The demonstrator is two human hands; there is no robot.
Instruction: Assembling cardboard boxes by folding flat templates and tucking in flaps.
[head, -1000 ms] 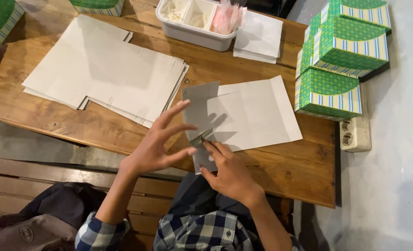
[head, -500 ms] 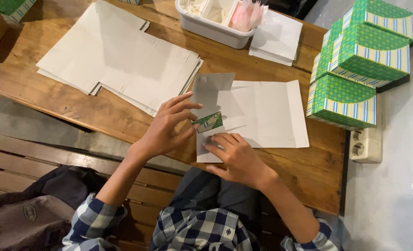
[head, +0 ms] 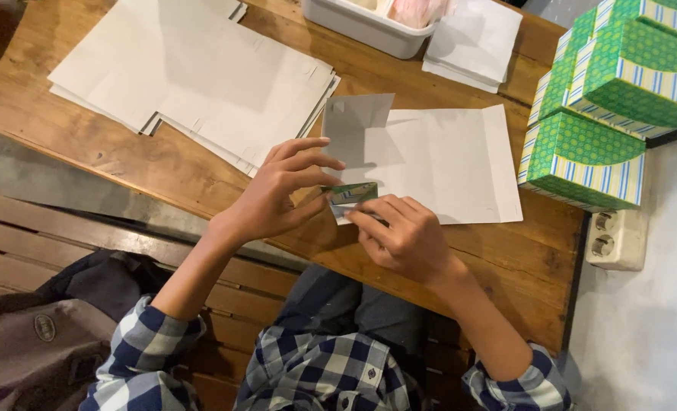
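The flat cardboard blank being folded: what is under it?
The cardboard blank lies on the wooden table. Left hand and right hand pinch its folded flap, hiding the near-left corner and anything beneath.

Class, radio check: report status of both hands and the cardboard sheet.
Left hand and right hand both pinching the folded green-printed flap. Flat grey box blank lies on the wooden table. Nothing blocking the fold.

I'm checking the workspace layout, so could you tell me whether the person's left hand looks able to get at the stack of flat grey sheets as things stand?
Probably yes. The left hand is busy pinching the folded flap, but the stack of flat grey sheets lies just beyond it on the table, with nothing between them.
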